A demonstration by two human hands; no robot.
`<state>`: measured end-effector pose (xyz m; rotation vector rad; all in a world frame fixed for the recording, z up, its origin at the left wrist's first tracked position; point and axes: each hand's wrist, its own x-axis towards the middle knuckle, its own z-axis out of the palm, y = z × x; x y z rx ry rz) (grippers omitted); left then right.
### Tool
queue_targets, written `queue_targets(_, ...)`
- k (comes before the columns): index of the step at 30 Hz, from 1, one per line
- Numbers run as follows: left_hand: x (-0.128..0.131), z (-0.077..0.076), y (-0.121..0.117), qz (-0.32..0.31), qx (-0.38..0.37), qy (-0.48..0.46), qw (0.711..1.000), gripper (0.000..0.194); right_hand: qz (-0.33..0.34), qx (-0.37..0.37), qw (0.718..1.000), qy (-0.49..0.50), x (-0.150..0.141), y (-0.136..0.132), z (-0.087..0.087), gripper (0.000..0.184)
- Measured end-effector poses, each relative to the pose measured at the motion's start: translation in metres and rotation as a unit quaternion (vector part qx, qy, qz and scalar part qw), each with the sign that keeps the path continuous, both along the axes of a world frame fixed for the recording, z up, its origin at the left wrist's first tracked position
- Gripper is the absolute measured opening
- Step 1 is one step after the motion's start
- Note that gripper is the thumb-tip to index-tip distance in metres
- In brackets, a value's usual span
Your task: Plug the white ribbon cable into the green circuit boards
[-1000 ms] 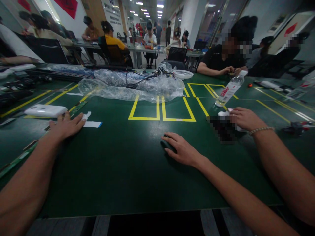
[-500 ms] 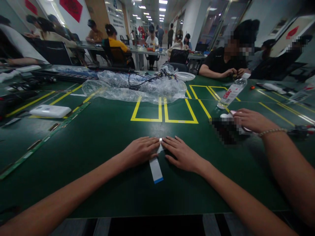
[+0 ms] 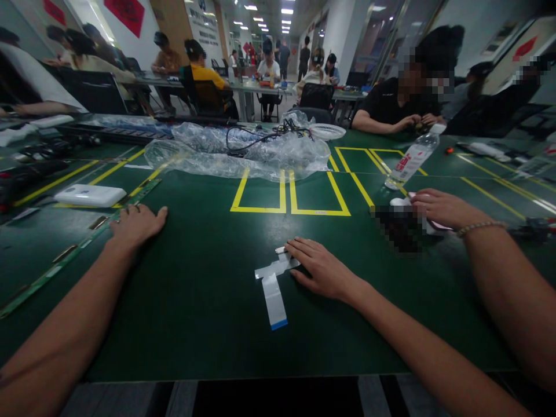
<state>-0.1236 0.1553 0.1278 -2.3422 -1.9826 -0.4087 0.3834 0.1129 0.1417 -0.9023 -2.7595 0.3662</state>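
A white flat ribbon cable [image 3: 273, 301] with a blue end lies folded on the green table in front of me. My right hand [image 3: 324, 269] rests flat with fingers stretched over the cable's upper right part. To the left, my left hand [image 3: 136, 226] is open, its thumb spread wide and its fingertips over a long, narrow green circuit board [image 3: 78, 249]. Whether those fingertips press on the board I cannot tell. The board lies slantwise along the left of the table.
Behind the board sits a white plastic device [image 3: 90, 196]. Clear plastic wrap [image 3: 243, 153] with black cables lies at the back. Yellow tape [image 3: 319, 213] marks boxes on the table. At right are a water bottle [image 3: 414, 159] and another person's hand [image 3: 447, 208] on a pinkish object.
My left hand has left the ribbon cable and moved left to the circuit board. More of the cable shows, its blue end slightly lower. My right hand has stayed in place.
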Motion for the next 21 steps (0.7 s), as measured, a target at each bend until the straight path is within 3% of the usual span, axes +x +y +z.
queue_targets(3,0.014,-0.004,-0.002,0.176,0.033,0.032,0.983,0.094,-0.001,0.0,1.0,-0.009,-0.001,0.001,0.0,0.057)
queue_targets(5,0.034,-0.006,-0.001,0.19,0.001,0.048,0.981,0.097,-0.001,0.001,1.0,-0.012,-0.001,0.0,0.001,0.053)
queue_targets(10,0.122,-0.003,-0.005,0.037,-0.083,0.062,0.994,0.079,0.002,0.0,1.0,-0.027,-0.001,-0.002,0.005,0.053)
queue_targets(15,0.225,0.007,-0.053,-0.193,-0.101,0.062,0.974,0.069,-0.002,0.017,1.0,-0.019,-0.002,-0.003,0.006,0.052)
queue_targets(18,0.255,0.009,-0.082,-0.283,-0.098,0.052,0.953,0.067,0.005,0.013,1.0,-0.008,-0.002,-0.003,0.004,0.054)
queue_targets(21,0.262,0.009,-0.093,-0.304,-0.082,0.056,0.947,0.068,0.009,-0.001,1.0,0.001,-0.003,-0.005,0.003,0.056)
